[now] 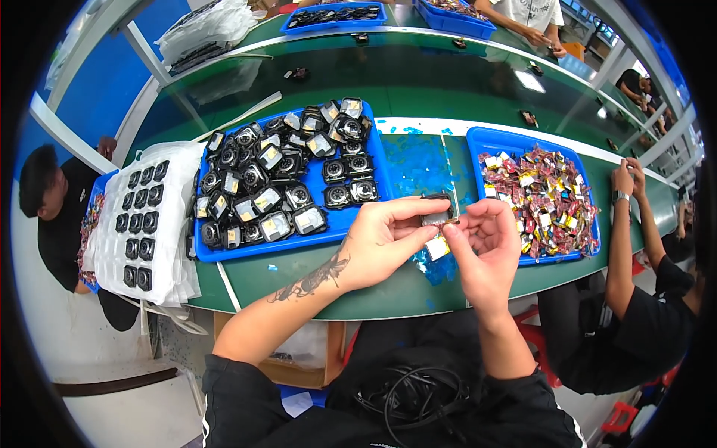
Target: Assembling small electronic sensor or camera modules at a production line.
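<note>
Over the table in front of me, my left hand (381, 243) is closed on a small black watch case (438, 219), gripped between thumb and fingers. My right hand (489, 257) is at the case's right end, thumb and fingertips drawn together there; what they pinch is too small to make out. Just below the case shows a white and yellow piece (437, 247), like those in the right tray; whether it hangs from the case or lies on the table I cannot tell. To the left, a blue tray (379, 160) holds many similar black watch cases (270, 157).
On the right, a blue tray (478, 142) is heaped with reddish, white and yellow parts (541, 198). Blue film scraps (418, 164) cover the table between trays. White moulded trays (160, 216) with cases stand far left. Beyond runs a green belt (418, 78). Co-workers sit on both sides.
</note>
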A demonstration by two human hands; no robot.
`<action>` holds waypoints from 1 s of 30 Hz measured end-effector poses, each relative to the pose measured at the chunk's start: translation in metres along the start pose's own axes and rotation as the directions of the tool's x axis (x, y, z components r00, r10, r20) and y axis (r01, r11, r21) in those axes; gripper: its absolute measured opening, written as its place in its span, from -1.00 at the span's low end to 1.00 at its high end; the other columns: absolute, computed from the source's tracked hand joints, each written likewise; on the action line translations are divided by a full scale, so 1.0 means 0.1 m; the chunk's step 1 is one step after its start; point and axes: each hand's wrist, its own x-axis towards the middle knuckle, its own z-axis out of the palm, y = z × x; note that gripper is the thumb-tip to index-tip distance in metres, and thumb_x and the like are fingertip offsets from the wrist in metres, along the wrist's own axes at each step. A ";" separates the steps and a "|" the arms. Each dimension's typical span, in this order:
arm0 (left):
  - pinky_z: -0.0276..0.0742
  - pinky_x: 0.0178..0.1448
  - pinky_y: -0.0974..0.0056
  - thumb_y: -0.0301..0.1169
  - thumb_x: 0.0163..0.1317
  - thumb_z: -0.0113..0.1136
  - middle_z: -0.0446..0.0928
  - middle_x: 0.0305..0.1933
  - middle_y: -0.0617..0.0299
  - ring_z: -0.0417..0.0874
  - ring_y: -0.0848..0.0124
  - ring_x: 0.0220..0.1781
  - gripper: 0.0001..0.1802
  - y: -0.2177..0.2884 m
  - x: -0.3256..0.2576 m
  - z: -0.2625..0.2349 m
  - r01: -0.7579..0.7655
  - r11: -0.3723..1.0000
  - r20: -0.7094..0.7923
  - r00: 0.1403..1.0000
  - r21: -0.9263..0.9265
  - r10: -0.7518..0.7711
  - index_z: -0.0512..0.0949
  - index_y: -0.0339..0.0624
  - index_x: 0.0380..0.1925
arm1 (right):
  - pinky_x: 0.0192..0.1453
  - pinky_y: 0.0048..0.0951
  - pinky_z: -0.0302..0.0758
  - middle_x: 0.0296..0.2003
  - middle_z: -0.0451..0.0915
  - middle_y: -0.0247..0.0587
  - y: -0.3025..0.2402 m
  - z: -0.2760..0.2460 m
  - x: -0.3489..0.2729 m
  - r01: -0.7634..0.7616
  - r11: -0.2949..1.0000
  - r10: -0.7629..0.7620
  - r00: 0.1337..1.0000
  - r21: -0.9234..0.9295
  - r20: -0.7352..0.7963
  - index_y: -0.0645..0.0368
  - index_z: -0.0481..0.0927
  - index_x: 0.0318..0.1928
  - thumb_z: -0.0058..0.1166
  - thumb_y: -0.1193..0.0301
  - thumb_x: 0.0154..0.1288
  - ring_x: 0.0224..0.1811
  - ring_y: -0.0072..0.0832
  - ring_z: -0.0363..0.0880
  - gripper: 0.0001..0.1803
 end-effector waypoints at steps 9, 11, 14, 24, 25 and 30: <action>0.55 0.23 0.29 -0.67 0.27 0.12 0.53 0.16 0.02 0.57 0.36 0.15 -0.63 -0.04 -0.02 0.04 -0.046 0.998 -0.029 0.998 0.034 0.047 0.52 -0.35 0.10 | -0.34 -0.70 0.40 -0.35 0.53 -0.30 0.11 0.09 -0.07 0.116 0.990 -0.122 0.989 -0.075 -0.082 0.24 0.39 -0.22 0.24 0.64 0.19 -0.40 -0.72 0.45 -0.74; 0.56 0.22 0.30 -0.67 0.26 0.13 0.53 0.15 0.03 0.58 0.36 0.15 -0.63 -0.04 -0.02 0.05 -0.079 0.994 -0.040 0.996 0.078 0.082 0.53 -0.34 0.10 | -0.34 -0.71 0.38 -0.34 0.52 -0.29 0.13 0.10 -0.07 0.131 0.988 -0.140 0.984 -0.079 -0.108 0.23 0.38 -0.24 0.24 0.64 0.19 -0.39 -0.73 0.43 -0.73; 0.57 0.21 0.31 -0.67 0.26 0.14 0.54 0.15 0.03 0.58 0.36 0.14 -0.64 -0.05 -0.02 0.05 -0.094 0.992 -0.029 0.995 0.082 0.097 0.54 -0.34 0.08 | -0.34 -0.71 0.37 -0.33 0.52 -0.30 0.15 0.09 -0.08 0.149 0.985 -0.159 0.981 -0.092 -0.112 0.22 0.38 -0.24 0.24 0.64 0.19 -0.38 -0.73 0.43 -0.73; 0.58 0.16 0.33 -0.62 0.26 0.14 0.58 0.10 0.09 0.62 0.38 0.08 -0.66 -0.07 -0.02 0.04 -0.139 0.987 -0.042 0.989 0.087 0.143 0.58 -0.26 0.06 | -0.30 -0.69 0.44 -0.25 0.49 -0.29 0.15 0.09 -0.04 0.100 0.989 -0.110 0.989 -0.107 -0.094 0.26 0.41 -0.12 0.23 0.65 0.19 -0.31 -0.71 0.46 -0.70; 0.57 0.18 0.32 -0.65 0.26 0.14 0.57 0.11 0.07 0.61 0.38 0.11 -0.65 -0.07 -0.01 0.02 -0.133 0.990 -0.033 0.990 0.040 0.135 0.57 -0.29 0.06 | -0.29 -0.68 0.47 -0.23 0.48 -0.28 0.10 0.11 -0.04 0.055 0.995 -0.062 0.995 -0.088 -0.080 0.27 0.41 -0.07 0.22 0.65 0.19 -0.29 -0.69 0.48 -0.67; 0.54 0.23 0.30 -0.68 0.26 0.12 0.55 0.14 0.05 0.58 0.37 0.15 -0.62 -0.09 0.00 0.05 -0.106 0.994 -0.024 0.994 -0.032 0.105 0.53 -0.31 0.10 | -0.27 -0.67 0.51 -0.19 0.48 -0.26 0.11 0.09 -0.06 0.037 0.991 -0.042 0.998 -0.130 -0.037 0.28 0.42 0.04 0.19 0.66 0.20 -0.23 -0.64 0.51 -0.60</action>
